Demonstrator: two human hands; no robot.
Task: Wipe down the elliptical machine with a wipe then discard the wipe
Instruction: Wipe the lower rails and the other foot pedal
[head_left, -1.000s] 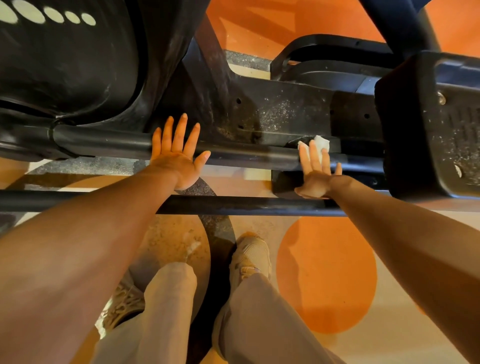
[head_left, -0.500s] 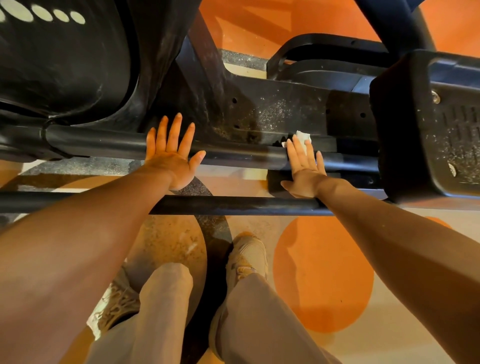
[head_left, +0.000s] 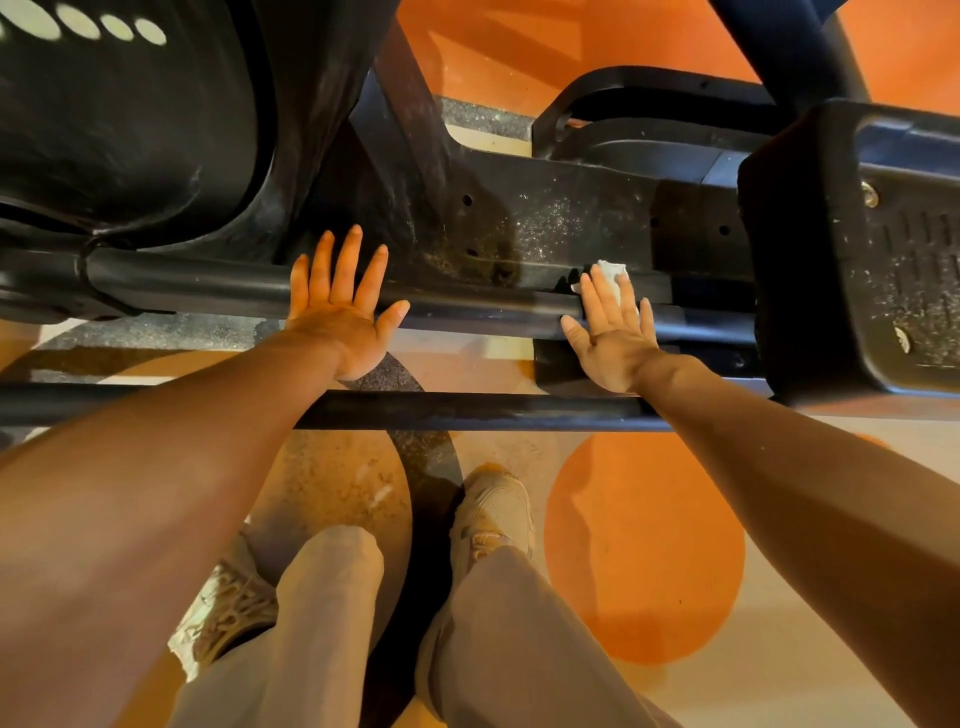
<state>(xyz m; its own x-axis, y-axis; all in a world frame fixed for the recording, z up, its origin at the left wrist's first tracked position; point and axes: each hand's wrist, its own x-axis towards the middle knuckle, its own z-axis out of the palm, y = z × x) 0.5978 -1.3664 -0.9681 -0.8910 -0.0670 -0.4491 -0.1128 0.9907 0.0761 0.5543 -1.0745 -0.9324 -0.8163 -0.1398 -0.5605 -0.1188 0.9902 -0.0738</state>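
Note:
The black elliptical machine fills the upper half, with a dusty frame plate (head_left: 545, 228) and a round rail (head_left: 208, 286) running left to right. My right hand (head_left: 613, 332) lies flat with straight fingers on that rail, pressing a small white wipe (head_left: 612, 273) whose edge shows beyond the fingertips. My left hand (head_left: 340, 306) rests flat on the same rail further left, fingers spread, holding nothing. Most of the wipe is hidden under my right fingers.
A second black bar (head_left: 467, 410) crosses under both wrists. A black foot pedal (head_left: 872, 249) sits at the right, a large black housing (head_left: 114, 114) at the upper left. My legs and shoes (head_left: 493, 509) stand on a beige floor with orange circles (head_left: 644, 545).
My right hand has slid the wipe leftward along the rail, away from the pedal. My left hand has stayed on the rail in about the same place.

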